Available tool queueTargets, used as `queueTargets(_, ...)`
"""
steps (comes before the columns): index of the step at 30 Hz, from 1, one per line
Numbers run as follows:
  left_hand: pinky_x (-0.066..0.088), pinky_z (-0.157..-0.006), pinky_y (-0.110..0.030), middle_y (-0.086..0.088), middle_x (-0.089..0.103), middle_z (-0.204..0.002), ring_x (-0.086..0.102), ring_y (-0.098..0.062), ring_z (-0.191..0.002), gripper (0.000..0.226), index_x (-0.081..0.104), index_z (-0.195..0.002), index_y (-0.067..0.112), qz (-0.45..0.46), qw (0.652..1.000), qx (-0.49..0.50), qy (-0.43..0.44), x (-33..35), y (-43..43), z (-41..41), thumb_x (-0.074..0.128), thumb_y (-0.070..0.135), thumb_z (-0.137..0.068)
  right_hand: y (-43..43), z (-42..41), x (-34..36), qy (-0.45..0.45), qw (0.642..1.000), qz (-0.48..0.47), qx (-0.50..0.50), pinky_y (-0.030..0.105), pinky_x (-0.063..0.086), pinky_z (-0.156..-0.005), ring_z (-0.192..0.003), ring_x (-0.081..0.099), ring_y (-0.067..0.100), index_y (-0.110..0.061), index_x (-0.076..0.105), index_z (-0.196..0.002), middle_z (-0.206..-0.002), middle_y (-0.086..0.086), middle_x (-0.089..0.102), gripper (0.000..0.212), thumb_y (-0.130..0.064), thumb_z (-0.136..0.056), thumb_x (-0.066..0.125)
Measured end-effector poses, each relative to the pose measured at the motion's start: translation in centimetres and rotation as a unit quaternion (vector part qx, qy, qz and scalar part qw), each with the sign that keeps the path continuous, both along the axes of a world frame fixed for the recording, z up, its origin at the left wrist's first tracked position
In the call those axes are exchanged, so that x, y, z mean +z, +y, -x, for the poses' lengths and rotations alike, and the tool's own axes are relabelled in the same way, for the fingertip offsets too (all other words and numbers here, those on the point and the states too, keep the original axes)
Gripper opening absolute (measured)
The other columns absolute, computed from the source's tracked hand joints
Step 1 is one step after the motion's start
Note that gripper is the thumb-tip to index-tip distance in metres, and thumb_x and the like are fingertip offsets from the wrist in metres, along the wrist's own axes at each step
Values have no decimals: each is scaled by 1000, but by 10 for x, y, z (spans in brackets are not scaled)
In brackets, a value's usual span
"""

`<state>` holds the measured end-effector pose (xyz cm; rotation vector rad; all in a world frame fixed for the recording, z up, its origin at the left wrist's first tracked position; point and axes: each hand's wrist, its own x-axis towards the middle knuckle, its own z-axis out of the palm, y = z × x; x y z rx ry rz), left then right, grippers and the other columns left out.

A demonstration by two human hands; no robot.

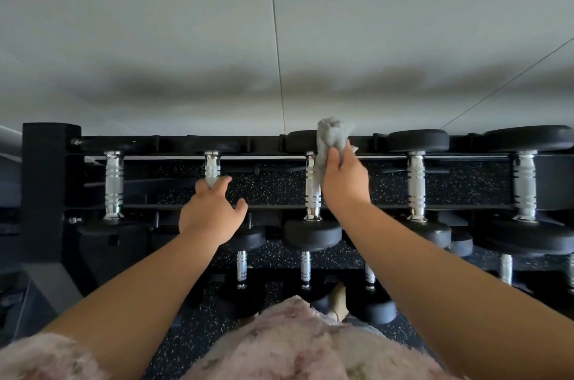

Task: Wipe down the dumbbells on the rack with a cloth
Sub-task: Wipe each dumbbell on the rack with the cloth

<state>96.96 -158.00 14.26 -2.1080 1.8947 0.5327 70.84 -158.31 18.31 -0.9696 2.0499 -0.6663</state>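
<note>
Cloth [330, 143], grey, bunched: top tier of rack [46, 168], laid against middle dumbbell [312, 193] at far head and chrome handle; right hand [344, 182] grips it, arm outstretched. Left hand [208, 215]: fingers curled round neighbouring dumbbell [212, 166], thumb spread. Open gaps between handles; wall [186, 38] close behind.

You can slip a hand down the wide gaps between the shiny handles [416, 184] on the top rack [149, 207]. Your left hand [211, 212] sits on the second handle [212, 166], and your right hand [344, 184] with the cloth [330, 134] fills the gap beside the middle one. The wall [186, 38] is close behind. A fat black post [43, 178] shuts the left end.
</note>
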Motion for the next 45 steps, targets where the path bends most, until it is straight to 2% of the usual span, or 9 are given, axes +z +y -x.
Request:
queueTargets(5,50,-67,-35,-9,41,-142,60,-25,-90,63,37,-154,39,7,1000,3,1,0,0,1,48,62,-97,32,-22,-18,91,977,-114,157,34,55,-89,-108,62,24,-7,33,-153,-130,16,57,47,-28,-111,35)
queueTargets(10,52,-71,-36,-9,41,-143,64,-27,-97,61,37,-154,39,6,1000,9,10,0,0,1,48,60,-97,52,-4,-19,105,958,-168,208,38,58,-67,-78,65,24,-12,54,-105,-94,8,67,28,-38,-106,42)
queueTargets(20,51,-70,-36,-10,40,-144,63,-28,-96,60,39,-153,38,5,1000,7,12,0,0,1,49,59,-98,4,-4,-25,-18,990,-87,112,27,50,-60,-84,65,16,-15,46,-137,-113,6,65,46,-48,-105,48)
queueTargets(24,50,-71,-36,-10,41,-145,64,-28,-97,60,41,-153,39,11,1000,8,12,-1,0,1,50,59,-97,39,1,-32,60,959,-164,225,41,57,-76,-91,64,25,-15,51,-115,-103,3,64,42,-55,-101,52)
queueTargets(30,56,-75,-39,-8,42,-143,63,-28,-99,60,41,-152,40,8,1000,15,10,-1,-1,1,50,60,-96,82,35,4,55,976,-85,192,32,52,-63,-73,62,17,-22,60,-89,-83,-3,63,33,-50,-103,48)
queueTargets(34,56,-78,-40,-10,43,-143,64,-31,-101,60,42,-151,38,14,1000,14,12,-2,-1,1,51,60,-97,110,7,-5,154,915,-61,368,43,33,-119,-132,41,17,-27,48,-143,-142,-3,45,49,-54,-106,31)
queueTargets(36,55,-80,-41,-10,43,-143,63,-32,-103,59,43,-151,38,17,1000,15,14,-2,0,1,52,61,-97,114,-19,-15,198,889,18,413,49,22,-122,-143,33,24,-32,42,-149,-151,-1,41,52,-55,-105,29)
queueTargets(40,56,-81,-41,-10,44,-142,62,-32,-102,58,45,-148,39,19,1000,15,16,-3,0,1,50,63,-96,111,-53,-40,263,821,138,487,48,37,-113,-129,50,30,-22,67,-129,-132,3,60,40,-44,-96,59)
queueTargets(45,57,-78,-40,-9,41,-143,63,-31,-100,58,44,-149,39,12,999,3,29,1,1,-1,50,64,-97,124,-16,-38,230,899,120,353,43,43,-112,-131,49,26,-24,62,-138,-137,1,56,50,-55,-100,54)
